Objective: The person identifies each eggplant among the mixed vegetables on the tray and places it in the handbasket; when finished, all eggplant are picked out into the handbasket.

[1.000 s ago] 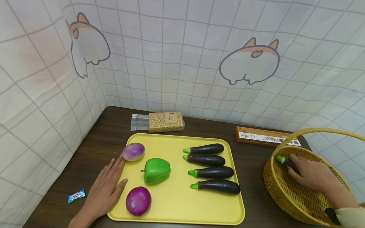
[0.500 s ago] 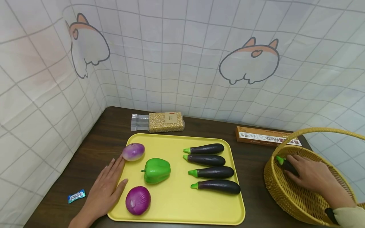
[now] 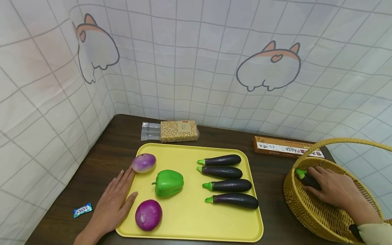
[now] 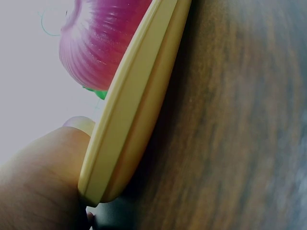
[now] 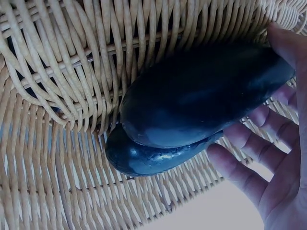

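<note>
Inside the wicker basket (image 3: pixel 318 217), the right hand (image 3: pixel 337 190) grips a dark eggplant (image 3: pixel 311 182) with a green stem. The right wrist view shows the thumb on one side of that eggplant (image 5: pixel 192 96) and the fingers on the other; a second eggplant (image 5: pixel 144 160) lies against it. Flat along the left edge of the yellow tray (image 3: pixel 190 221), the left hand (image 3: pixel 111 204) has its fingers extended, tips beside a pale purple onion (image 3: pixel 144 163). On the tray are a green pepper (image 3: pixel 169 183), a purple onion (image 3: pixel 148 215) and several eggplants (image 3: pixel 234 200) in a column.
A bag of corn kernels (image 3: pixel 179 131) lies behind the tray. A pasta box (image 3: pixel 286 147) is at the back right, near the basket's arched handle (image 3: pixel 349 140). One small blue wrapped candy (image 3: pixel 82 210) lies left of the left hand. Grid-patterned cloth hangs behind the table.
In the basket, the right hand has shifted slightly left and the gripped eggplant has turned a little, its green stem now lower. The left hand has stayed at the tray edge.
</note>
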Available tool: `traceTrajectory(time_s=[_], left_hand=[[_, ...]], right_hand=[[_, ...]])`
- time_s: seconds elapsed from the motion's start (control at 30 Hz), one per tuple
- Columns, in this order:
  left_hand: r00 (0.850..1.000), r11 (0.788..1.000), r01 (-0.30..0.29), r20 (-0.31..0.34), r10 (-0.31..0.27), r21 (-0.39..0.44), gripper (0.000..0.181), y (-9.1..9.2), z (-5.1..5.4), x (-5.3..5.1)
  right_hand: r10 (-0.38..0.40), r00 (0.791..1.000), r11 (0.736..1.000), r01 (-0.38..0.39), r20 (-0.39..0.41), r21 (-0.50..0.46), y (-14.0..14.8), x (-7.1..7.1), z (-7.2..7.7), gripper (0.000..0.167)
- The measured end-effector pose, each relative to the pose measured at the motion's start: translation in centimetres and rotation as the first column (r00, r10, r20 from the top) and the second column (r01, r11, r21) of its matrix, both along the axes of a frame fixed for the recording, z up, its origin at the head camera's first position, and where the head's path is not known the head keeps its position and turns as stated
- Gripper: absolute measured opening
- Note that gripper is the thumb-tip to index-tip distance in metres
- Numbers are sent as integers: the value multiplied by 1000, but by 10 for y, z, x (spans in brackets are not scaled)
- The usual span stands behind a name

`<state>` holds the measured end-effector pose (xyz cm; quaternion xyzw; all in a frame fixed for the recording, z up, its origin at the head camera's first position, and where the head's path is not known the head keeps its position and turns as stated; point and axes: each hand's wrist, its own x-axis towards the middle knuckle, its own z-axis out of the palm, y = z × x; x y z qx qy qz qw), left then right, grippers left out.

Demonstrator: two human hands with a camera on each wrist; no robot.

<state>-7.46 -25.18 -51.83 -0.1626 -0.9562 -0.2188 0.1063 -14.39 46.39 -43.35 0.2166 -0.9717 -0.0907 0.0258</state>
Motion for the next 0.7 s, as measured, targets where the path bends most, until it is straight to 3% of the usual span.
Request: traceTrajectory(time_s=[0.37,0.53,0.7], left_hand=[[1000,1000,3,16,-3,0,73,1,0,1],[1000,1000,3,13,-3,-3,74,0,0,0],[1000,1000,2,-4,-2,-5,74,0,0,0]], right_hand=[[-24,1000,999,25,11,-27,-3,2,10,64],[14,998,997,-18,-55,-73,-7,0,24,48],[32,993,997,-40,-115,-71,-14,1,40,45]])
